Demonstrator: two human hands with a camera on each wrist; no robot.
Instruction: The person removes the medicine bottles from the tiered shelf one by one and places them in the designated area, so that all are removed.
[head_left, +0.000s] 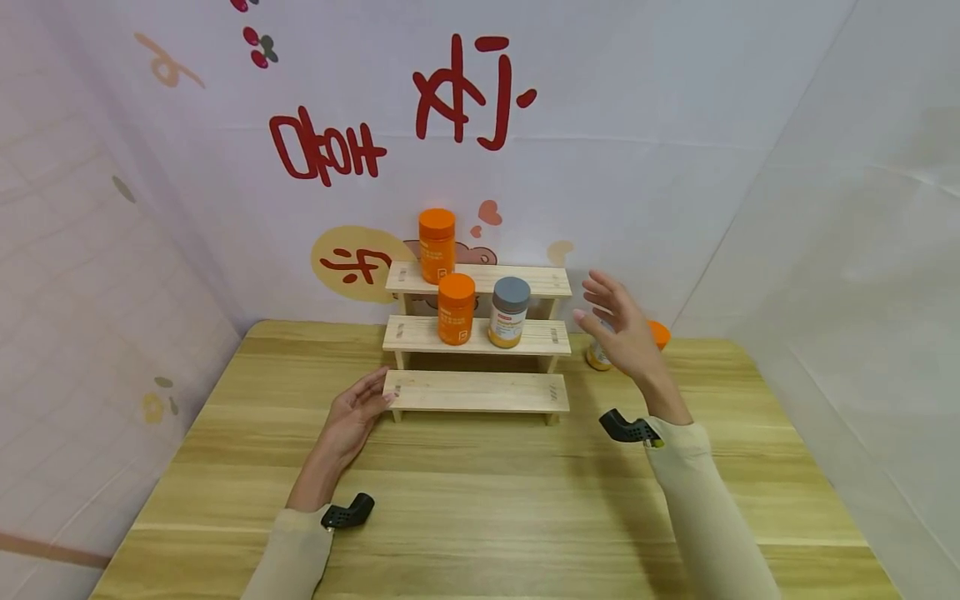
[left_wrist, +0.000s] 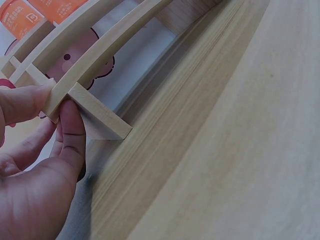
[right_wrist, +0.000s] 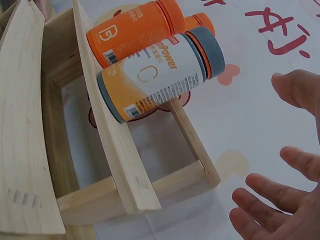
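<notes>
A three-step wooden rack (head_left: 472,392) stands on the table. My left hand (head_left: 352,421) pinches the left end of its lowest step, thumb on top and fingers beneath in the left wrist view. One orange bottle (head_left: 437,248) is upright on the top step. The middle step bears a second orange bottle (head_left: 454,317) and, to its right, a white-and-yellow bottle with a grey cap (head_left: 510,315). Beyond the rack's right end, my right hand (head_left: 626,333) is raised with fingers spread, holding nothing. It partly hides a white-and-yellow bottle (head_left: 597,358) and an orange cap (head_left: 659,334) behind it.
The wood-grain table (head_left: 465,500) reaches back to a white wall sheet (head_left: 645,167) with red characters and small drawings. Similar sheets close in the left and right sides. A black wrist camera (head_left: 348,512) sits at the left cuff, another (head_left: 626,427) at the right.
</notes>
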